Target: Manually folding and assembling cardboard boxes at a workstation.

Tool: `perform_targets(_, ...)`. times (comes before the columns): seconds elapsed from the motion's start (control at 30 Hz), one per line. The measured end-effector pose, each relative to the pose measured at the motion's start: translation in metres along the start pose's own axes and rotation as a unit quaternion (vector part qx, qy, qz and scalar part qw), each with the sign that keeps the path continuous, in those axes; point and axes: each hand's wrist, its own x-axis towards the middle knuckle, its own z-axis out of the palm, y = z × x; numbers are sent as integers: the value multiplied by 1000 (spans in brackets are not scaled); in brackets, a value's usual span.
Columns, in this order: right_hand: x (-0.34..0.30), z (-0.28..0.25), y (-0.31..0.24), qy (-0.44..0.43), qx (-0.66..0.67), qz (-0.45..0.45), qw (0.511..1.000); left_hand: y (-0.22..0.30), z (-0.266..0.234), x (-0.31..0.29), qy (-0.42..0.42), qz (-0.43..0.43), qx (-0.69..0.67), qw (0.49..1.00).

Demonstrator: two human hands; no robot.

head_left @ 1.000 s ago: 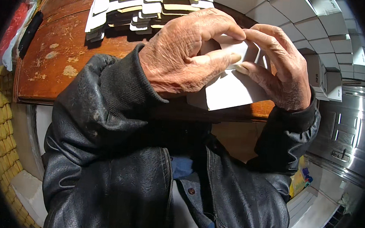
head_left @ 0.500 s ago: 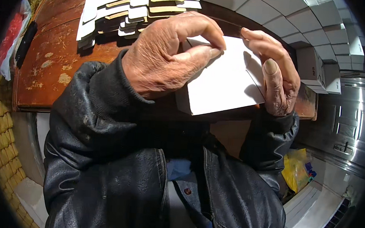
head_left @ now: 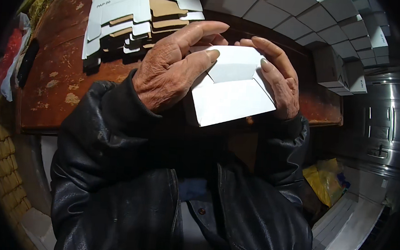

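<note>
Moved inward at the thumb of right hand (head_left: 283,86) since the earlier frame. Clasping white box (head_left: 233,100) with left hand (head_left: 167,71) too, at table (head_left: 43,98) edge. Apparently part-folded, creased on top; with stacked blanks (head_left: 120,9) unfolded beyond.

The left hand (head_left: 171,68), above and left of centre, stretches its fingers toward upper right, thumb parted below them. Right of centre, the right hand (head_left: 280,82) curves leftward, thumb slanting upper left.
</note>
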Motion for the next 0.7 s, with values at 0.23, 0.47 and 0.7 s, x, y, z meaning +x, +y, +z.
perform_targets(0.23,0,-18,8,-24,58,-144,988,11,-5,9,42,33,-32,998)
perform_targets(0.47,-13,-34,10,-127,-76,-119,982,16,-4,11,-4,47,57,997)
perform_targets(0.7,-17,-31,15,-161,51,-95,981,-3,-4,9,-10,45,21,999)
